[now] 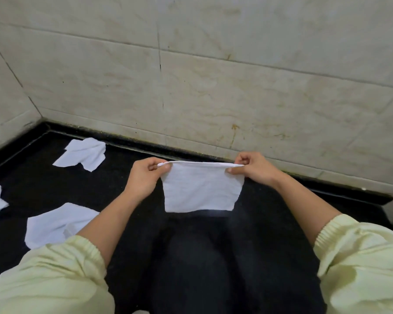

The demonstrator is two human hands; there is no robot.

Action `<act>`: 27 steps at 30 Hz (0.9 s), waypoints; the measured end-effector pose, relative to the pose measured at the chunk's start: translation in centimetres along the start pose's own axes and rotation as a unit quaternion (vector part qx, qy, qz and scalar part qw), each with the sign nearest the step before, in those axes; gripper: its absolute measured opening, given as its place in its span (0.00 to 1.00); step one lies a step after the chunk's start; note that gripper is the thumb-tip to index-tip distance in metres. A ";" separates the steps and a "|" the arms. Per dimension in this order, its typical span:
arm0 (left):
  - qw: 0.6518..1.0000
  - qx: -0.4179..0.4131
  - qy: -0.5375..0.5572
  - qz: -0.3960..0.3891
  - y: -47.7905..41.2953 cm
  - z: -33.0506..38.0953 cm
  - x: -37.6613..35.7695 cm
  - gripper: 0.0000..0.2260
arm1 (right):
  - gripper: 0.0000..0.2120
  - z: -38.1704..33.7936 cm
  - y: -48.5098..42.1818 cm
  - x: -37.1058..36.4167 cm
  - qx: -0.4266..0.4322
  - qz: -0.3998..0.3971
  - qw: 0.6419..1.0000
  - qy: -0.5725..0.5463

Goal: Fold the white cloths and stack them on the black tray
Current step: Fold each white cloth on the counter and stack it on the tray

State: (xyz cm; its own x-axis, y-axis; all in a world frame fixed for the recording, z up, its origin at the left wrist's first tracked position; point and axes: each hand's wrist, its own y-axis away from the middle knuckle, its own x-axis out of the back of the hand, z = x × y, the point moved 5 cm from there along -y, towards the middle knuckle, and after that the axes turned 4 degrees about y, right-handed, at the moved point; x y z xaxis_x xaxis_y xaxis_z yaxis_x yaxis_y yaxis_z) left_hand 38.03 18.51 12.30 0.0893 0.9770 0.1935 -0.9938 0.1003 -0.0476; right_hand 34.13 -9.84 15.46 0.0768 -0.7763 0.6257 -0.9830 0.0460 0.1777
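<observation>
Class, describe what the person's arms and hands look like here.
A loose pale yellow-green fabric left sleeve and matching right sleeve end in gathered elastic cuffs below the elbows. The left hand and right hand are bare: no gloves, rings or watch visible.

Both forearms reach forward, bare below the pale yellow sleeves [55,275] bunched near the elbows; the left hand [145,175] and right hand [252,169] are raised level with each other and apart, backs toward the camera; each pinches a top corner of a white cloth [202,191] between thumb and curled fingers, its upper edge stretched between them
</observation>
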 end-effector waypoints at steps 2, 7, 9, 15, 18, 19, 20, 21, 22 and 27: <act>1.000 -0.004 -0.005 -0.025 0.9 0.7 -0.1 0.01 | 0.15 0.5 0.9 0.6 -0.009 -0.010 0.999 -0.038; 0.992 0.028 -0.036 -0.115 4.0 0.3 0.2 0.04 | 0.16 2.7 3.6 -0.4 -0.048 -0.114 0.986 -0.115; 0.987 0.058 -0.052 -0.143 5.5 -0.6 0.0 0.04 | 0.15 4.1 4.8 -1.7 -0.071 -0.154 0.978 -0.119; 0.964 0.163 -0.066 -0.201 10.9 -4.7 -0.5 0.06 | 0.11 9.1 9.1 -6.0 -0.149 -0.256 0.946 -0.135; 0.951 0.217 -0.078 -0.207 13.5 -7.4 -0.5 0.09 | 0.06 11.7 11.2 -8.2 -0.188 -0.296 0.926 -0.138; 0.946 0.235 -0.081 -0.206 14.3 -8.4 -0.6 0.11 | 0.06 12.5 11.8 -8.9 -0.201 -0.302 0.922 -0.137; 0.943 0.254 -0.080 -0.202 15.0 -9.4 -0.6 0.13 | 0.06 13.3 12.3 -9.4 -0.214 -0.303 0.919 -0.133; 0.939 0.270 -0.079 -0.198 15.6 -10.3 -0.8 0.13 | 0.07 14.0 12.6 -9.8 -0.226 -0.299 0.918 -0.129; 0.936 0.286 -0.074 -0.193 16.2 -11.1 -1.0 0.11 | 0.07 14.7 12.9 -10.1 -0.235 -0.295 0.918 -0.125; 0.936 0.316 -0.017 -0.152 16.9 -12.9 -2.8 0.06 | 0.07 16.4 12.8 -10.8 -0.253 -0.218 0.935 -0.123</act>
State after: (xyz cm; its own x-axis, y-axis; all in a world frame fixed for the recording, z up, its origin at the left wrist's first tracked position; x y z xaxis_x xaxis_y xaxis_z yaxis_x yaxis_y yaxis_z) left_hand 21.81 19.91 -1.70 0.3835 0.9135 0.1354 -0.7635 0.2312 0.6030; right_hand 17.97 -11.22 -1.46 0.3492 -0.9089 0.2279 -0.6583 -0.0649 0.7499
